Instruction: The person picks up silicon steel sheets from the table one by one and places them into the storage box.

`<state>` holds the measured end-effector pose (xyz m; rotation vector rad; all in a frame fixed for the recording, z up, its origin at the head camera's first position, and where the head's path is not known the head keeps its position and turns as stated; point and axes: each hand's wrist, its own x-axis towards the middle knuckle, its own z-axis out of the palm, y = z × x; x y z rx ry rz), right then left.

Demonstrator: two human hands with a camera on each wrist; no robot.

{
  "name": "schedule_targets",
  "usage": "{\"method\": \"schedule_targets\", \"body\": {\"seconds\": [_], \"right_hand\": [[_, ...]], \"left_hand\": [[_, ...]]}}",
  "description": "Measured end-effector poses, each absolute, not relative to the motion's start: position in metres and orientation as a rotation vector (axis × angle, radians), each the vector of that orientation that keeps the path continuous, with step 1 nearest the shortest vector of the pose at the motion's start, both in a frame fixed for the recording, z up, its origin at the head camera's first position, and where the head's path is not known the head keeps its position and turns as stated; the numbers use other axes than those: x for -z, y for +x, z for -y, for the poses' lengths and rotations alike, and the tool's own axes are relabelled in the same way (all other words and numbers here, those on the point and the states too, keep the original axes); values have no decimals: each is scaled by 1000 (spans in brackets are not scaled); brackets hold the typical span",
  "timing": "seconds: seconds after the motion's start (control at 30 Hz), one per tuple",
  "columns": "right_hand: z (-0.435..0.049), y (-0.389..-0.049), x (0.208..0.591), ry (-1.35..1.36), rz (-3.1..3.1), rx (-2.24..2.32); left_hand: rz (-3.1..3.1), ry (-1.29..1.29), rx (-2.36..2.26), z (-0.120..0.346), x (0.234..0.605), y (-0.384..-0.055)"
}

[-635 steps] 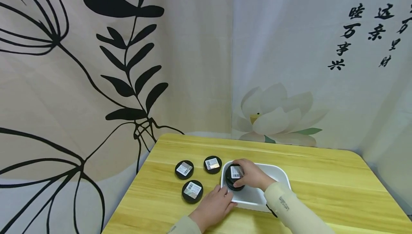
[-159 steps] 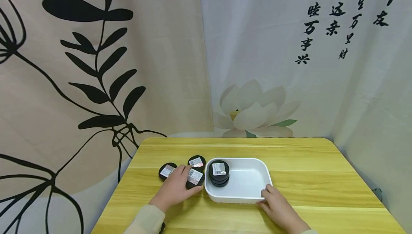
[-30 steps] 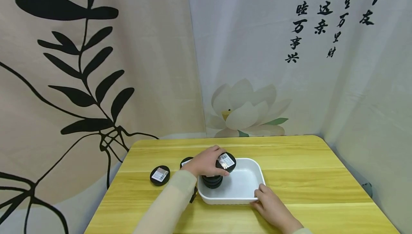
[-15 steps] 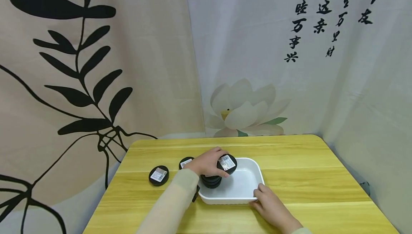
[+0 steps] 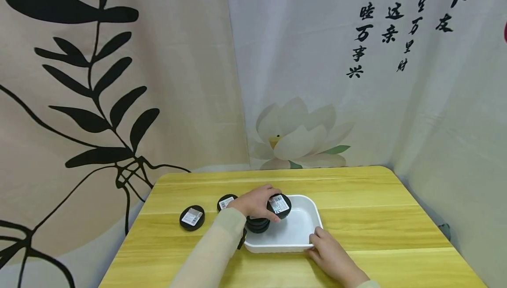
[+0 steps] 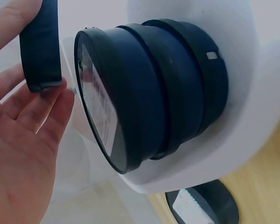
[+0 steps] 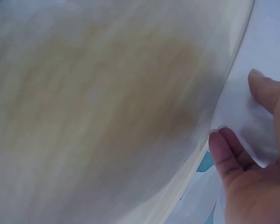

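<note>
In the head view my left hand (image 5: 256, 203) grips a flat round black container (image 5: 279, 206) with a white barcode label. It is held over the white tray (image 5: 295, 233), to the right of a stack of similar black containers (image 5: 258, 225). Seen from the left wrist, the held container (image 6: 42, 49) is edge-on and apart from the stack (image 6: 144, 93), which stands at one end of the tray. My right hand (image 5: 332, 255) pinches the tray's front right corner. In the right wrist view, the thumb and fingers of that hand (image 7: 256, 186) lie on either side of the tray wall.
Two more black containers lie label up on the wooden table (image 5: 376, 217): one at the left (image 5: 192, 218), the other (image 5: 226, 201) partly behind my left wrist. A printed curtain (image 5: 198, 81) hangs behind the table.
Earlier my right hand placed a container while my left held the tray. Since then my left hand has taken a container from the table over the tray, lowering it slightly this last second.
</note>
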<state>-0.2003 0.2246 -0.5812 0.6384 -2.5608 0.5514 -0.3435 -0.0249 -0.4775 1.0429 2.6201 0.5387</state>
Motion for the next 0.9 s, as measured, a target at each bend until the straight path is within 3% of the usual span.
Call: {"method": "schedule_targets", "body": {"seconds": [0.9], "right_hand": [[-225, -198, 578, 609, 2629, -541]], "left_hand": [[-2564, 1145, -467, 6, 482, -351]]}}
